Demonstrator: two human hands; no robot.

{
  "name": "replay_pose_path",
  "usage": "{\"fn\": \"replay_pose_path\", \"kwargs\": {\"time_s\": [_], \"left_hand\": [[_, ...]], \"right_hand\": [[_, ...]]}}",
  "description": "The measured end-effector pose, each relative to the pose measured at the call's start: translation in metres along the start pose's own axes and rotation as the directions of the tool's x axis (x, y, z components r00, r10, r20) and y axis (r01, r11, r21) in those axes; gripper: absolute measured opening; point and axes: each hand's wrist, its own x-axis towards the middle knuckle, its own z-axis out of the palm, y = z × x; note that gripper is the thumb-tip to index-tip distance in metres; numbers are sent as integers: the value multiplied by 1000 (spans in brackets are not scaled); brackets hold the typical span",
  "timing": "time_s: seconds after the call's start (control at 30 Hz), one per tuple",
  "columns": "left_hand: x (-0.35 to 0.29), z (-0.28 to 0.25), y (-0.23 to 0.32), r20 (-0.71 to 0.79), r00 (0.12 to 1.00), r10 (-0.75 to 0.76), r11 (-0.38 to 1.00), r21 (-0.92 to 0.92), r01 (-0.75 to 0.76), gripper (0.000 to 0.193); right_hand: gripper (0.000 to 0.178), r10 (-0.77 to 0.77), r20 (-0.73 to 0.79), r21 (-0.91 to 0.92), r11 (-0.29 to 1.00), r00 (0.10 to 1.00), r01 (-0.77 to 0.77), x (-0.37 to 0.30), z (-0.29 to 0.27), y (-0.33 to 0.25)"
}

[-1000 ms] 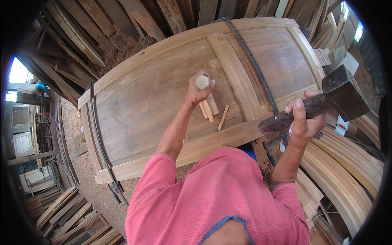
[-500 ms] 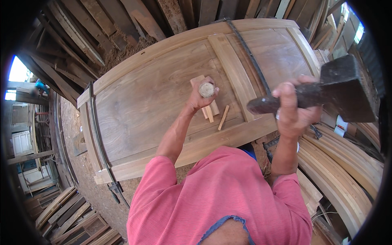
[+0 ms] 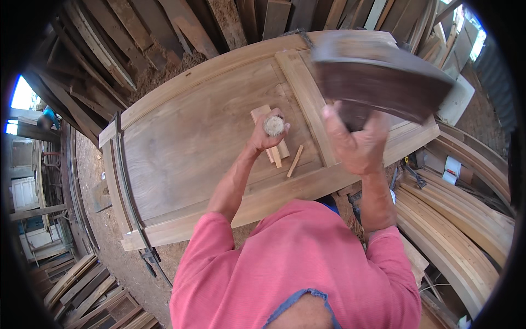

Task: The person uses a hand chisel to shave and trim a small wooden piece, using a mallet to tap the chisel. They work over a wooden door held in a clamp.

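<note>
My left hand (image 3: 261, 137) is wrapped round an upright chisel (image 3: 274, 126). The round, frayed butt of its wooden handle faces up, and its blade is hidden below my fist. Under that hand lie small pale wood pieces (image 3: 258, 112), with a thin wood strip (image 3: 295, 160) close by. They rest on a large framed wooden door panel (image 3: 186, 137). My right hand (image 3: 361, 143) grips a dark, heavy mallet (image 3: 383, 88), raised over the right part of the panel. The mallet head is smeared by motion.
A bar clamp (image 3: 129, 181) crosses the panel's left end; another clamp's end (image 3: 303, 36) shows at the far edge. Old boards (image 3: 186, 27) lean behind. Curved planks (image 3: 449, 219) are stacked at the right, and more timber (image 3: 90, 290) lies at the lower left.
The mallet has swung leftward and turned, from beyond the panel's right end to above it. My left hand and the chisel stay nearly in place.
</note>
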Motion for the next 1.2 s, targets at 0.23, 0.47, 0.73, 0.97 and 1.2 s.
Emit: {"fn": "replay_pose_path", "kwargs": {"time_s": [0.23, 0.47, 0.73, 0.97, 1.2], "left_hand": [[9, 9, -10, -28, 996, 83, 996, -21, -84, 17], [5, 3, -9, 44, 999, 7, 997, 73, -11, 21], [1, 11, -7, -47, 973, 225, 974, 20, -225, 18], [-4, 1, -6, 85, 982, -166, 985, 58, 162, 25], [-15, 42, 101, 281, 911, 301, 893, 253, -373, 58]], "right_hand": [[24, 123, 352, -259, 965, 928, -30, -47, 31, 62], [30, 331, 308, -82, 943, 892, -322, -22, 18, 30], [39, 478, 620, -488, 856, 622, -172, -49, 36, 76], [45, 639, 495, -159, 733, 589, -661, -96, 70, 130], [36, 659, 423, -375, 752, 622, -543, -199, 109, 256]]}}
